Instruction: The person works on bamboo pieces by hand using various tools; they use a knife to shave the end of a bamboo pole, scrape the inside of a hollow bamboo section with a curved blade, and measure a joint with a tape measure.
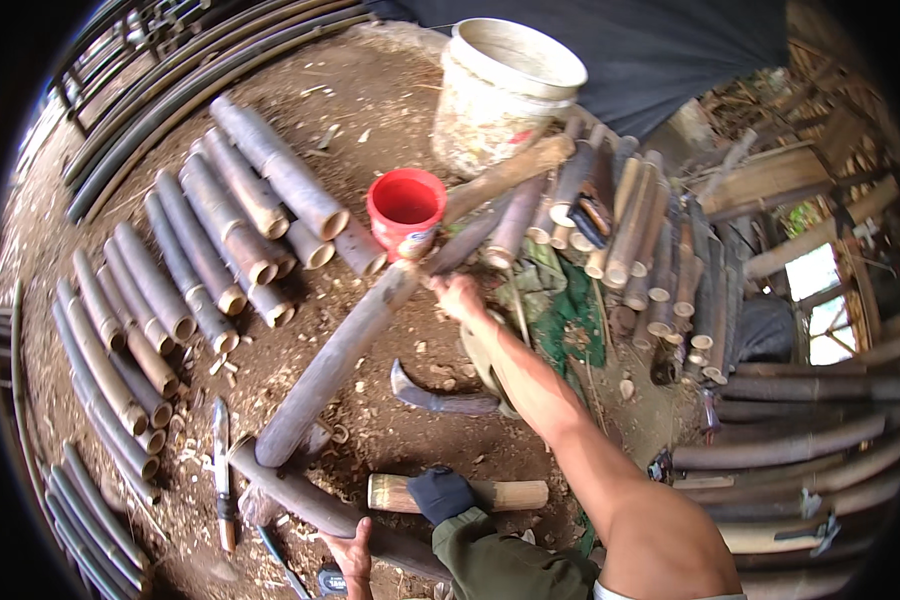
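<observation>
My left hand [350, 552] is wrapped round a dark bamboo tube [305, 492] lying low in front of me, thumb on top. Out ahead, my right arm reaches to the far end of a long grey bamboo pole [340, 365]. There my right hand [457, 297] has its fingers closed beside the pole's tip; what they pinch is too small to tell. The pole's near end rests against the dark tube. Just beyond its tip stands a red bucket [407, 208]. A short bamboo piece [510, 495] lies crosswise under a dark blue covering at the end of a green-clothed limb.
A curved-bladed tool [445, 400] and a long knife [222, 470] lie on the chip-strewn dirt. Cut bamboo tubes [180, 290] spread on the left; more [660, 240] are stacked at right. A dirty white bucket [505, 100] stands at the back.
</observation>
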Demonstrator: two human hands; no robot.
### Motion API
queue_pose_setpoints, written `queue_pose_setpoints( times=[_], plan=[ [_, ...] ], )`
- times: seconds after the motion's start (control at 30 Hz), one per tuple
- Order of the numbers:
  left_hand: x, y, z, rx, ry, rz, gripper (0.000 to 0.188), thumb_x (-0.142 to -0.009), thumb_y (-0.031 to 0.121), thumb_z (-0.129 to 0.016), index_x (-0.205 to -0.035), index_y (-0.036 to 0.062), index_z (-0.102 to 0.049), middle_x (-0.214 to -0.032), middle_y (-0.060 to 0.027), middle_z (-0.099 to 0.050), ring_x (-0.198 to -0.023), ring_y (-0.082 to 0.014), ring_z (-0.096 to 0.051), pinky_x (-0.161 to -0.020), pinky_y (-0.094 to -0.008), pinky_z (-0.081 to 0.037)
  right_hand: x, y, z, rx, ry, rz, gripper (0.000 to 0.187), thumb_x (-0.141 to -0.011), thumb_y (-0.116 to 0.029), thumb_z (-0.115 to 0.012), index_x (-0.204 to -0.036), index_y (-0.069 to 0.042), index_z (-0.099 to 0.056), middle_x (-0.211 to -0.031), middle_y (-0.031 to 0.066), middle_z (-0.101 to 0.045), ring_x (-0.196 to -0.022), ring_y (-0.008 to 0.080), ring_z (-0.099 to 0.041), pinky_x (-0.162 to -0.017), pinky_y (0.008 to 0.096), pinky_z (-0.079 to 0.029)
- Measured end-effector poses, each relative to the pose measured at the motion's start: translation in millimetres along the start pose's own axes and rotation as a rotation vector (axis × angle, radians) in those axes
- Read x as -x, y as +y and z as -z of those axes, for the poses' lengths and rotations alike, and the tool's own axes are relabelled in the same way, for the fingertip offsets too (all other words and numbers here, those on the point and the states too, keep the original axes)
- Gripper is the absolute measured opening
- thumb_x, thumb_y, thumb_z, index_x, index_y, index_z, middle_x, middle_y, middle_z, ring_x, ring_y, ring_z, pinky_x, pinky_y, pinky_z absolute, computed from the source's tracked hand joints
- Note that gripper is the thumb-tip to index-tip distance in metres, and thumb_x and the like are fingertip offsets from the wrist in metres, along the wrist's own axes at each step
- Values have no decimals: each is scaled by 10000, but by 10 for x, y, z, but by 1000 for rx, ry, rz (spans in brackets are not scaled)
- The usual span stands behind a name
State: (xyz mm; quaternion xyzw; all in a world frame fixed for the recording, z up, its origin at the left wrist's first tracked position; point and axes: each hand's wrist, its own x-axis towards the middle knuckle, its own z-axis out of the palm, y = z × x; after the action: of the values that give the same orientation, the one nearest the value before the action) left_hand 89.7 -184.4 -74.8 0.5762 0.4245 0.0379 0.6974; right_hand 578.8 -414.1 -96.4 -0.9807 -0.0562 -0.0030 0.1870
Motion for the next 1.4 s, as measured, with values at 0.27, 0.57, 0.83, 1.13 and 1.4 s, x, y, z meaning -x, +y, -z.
queue_pose_setpoints(
  times=[0.27, 0.57, 0.83, 1.13, 1.4],
  plan=[
    [54, 254, 136, -158, -16, -19, 897, -795, 208, -832, -1448, -40, -270, -1290, -199, -498, -1142, -288, -513, -1051, -389, -384, 625, 784, 2074, 232, 747, -274, 567, -848, -339, -695, -1277, -13, -519, -1250, 203, -509, -1131, 384, -505, -973, 513, -404],
    [123, 193, 214, -192, 16, 57, 839, -812, 240, -817, -1432, -34, -322, -1248, -193, -549, -1086, -283, -563, -954, -398, -475, 581, 3107, 2406, 416, 239, -864, 648, -884, -433, -644, -1364, -34, -471, -1408, 250, -465, -1332, 385, -439, -1089, 468, -402],
    [9, 175, 466, -248, 45, -10, 885, -756, 248, -875, -1371, -44, -311, -1205, -181, -535, -1069, -257, -528, -990, -382, -426, 468, 2755, 2000, 369, 299, -898, 704, -836, -443, -695, -1313, 40, -508, -1358, 258, -534, -1296, 403, -488, -1089, 476, -400],
    [94, 158, 475, -227, 120, 20, 972, -705, 328, -903, -1362, -37, -287, -1239, -226, -535, -1094, -287, -570, -965, -398, -488, 1766, 2212, 1981, -1538, 488, -716, 379, -954, -499, -555, -979, -121, -565, -761, 30, -569, -696, 186, -563, -657, 352, -499],
    [-13, 72, 127, -56, 32, 23, 984, -691, 318, -913, -1363, -30, -284, -1233, -213, -544, -1100, -291, -580, -968, -397, -498, 3250, 454, 1659, -597, -121, -9, 531, -926, -252, -524, -1356, 54, -466, -1152, 208, -613, -940, 322, -642, -816, 418, -545]
  ],
)
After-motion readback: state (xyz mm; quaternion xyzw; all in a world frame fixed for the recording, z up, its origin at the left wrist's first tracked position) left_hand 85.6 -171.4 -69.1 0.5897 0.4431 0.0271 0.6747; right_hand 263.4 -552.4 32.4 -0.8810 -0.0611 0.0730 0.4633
